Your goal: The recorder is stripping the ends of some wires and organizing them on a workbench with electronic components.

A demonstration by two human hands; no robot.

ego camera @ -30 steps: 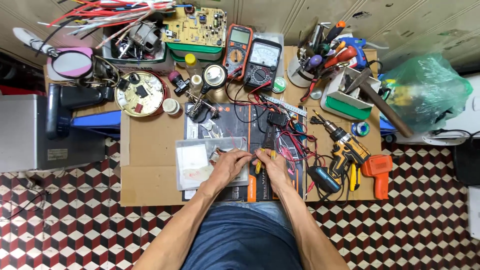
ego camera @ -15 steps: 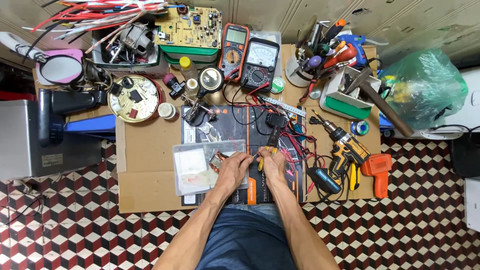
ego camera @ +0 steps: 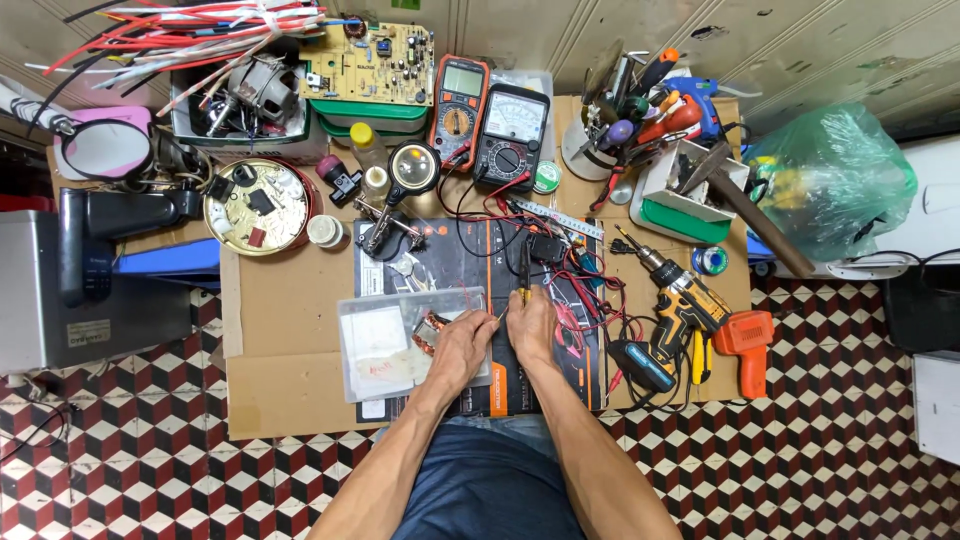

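Note:
Both my hands are close together over a dark work mat (ego camera: pixel 470 262) with orange stripes. My left hand (ego camera: pixel 462 345) pinches a small copper-wound part (ego camera: pixel 430 330) that lies at the edge of a clear plastic bag (ego camera: pixel 385 350). My right hand (ego camera: pixel 530 325) grips a thin black probe (ego camera: pixel 523 268) with a yellow collar, held upright just right of the left fingers. Red and black leads (ego camera: pixel 585 285) trail from the right hand toward the meters. What lies under my palms is hidden.
The mat lies on a cardboard-covered table (ego camera: pixel 285 300). Behind it stand two multimeters (ego camera: pixel 458 105), a magnifier (ego camera: pixel 415 165), a round tin (ego camera: pixel 255 205) and a circuit board (ego camera: pixel 375 60). To the right are a yellow drill (ego camera: pixel 690 305), an orange soldering gun (ego camera: pixel 750 345), a hammer (ego camera: pixel 745 205) and a green bag (ego camera: pixel 830 170).
My hands stay over the mat and my right hand has drawn a little closer to the left. The view has shifted slightly; nothing else on the table moved.

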